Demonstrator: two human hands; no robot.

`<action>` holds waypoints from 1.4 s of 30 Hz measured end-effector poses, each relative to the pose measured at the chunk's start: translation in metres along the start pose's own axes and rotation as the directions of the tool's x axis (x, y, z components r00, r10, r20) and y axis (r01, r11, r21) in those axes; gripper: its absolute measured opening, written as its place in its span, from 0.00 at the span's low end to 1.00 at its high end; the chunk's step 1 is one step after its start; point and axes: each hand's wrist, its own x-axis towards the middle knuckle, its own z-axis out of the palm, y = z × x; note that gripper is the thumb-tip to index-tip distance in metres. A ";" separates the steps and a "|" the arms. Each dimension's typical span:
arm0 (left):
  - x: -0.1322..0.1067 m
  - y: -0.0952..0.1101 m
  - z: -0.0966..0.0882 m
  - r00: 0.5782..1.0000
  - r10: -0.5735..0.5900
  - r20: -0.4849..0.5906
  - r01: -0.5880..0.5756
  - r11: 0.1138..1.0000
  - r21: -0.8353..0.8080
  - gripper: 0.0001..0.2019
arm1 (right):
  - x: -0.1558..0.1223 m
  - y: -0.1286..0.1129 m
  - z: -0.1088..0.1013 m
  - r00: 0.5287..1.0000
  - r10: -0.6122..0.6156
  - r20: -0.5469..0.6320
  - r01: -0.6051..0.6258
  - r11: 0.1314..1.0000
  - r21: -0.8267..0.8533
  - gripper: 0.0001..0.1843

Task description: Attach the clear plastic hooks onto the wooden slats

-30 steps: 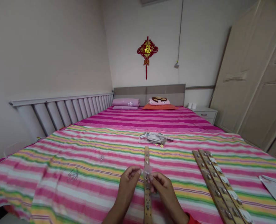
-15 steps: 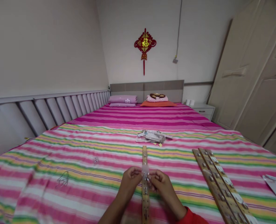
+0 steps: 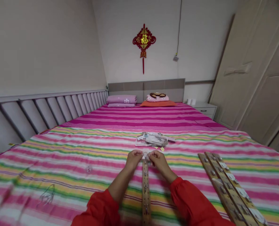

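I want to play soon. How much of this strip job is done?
Two wooden strips on the right already carry rows of packets, so look done. The left hand and right hand pinch a clear packet at the far end of the middle strip. The packet pile beyond seems left.

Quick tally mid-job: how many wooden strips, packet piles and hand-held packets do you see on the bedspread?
Wooden strips: 3
Pile of packets: 1
Small clear packet, pinched between left hand and right hand: 1
Total: 5
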 end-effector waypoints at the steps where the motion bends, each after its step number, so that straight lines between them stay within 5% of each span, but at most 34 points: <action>1: 0.008 -0.003 0.002 1.000 -0.005 -0.007 0.005 1.000 -0.004 0.06 | 0.009 0.004 0.000 1.000 0.000 -0.003 0.000 1.000 -0.009 0.14; 14: 0.059 -0.047 0.011 0.994 -0.085 -0.068 0.084 0.996 -0.011 0.04 | 0.056 0.065 -0.002 0.996 0.006 -0.092 -0.012 0.997 -0.072 0.09; 42: 0.071 -0.069 0.013 0.984 -0.113 -0.141 0.120 0.992 0.046 0.09 | 0.063 0.093 -0.001 0.983 -0.035 -0.181 -0.003 0.979 -0.204 0.11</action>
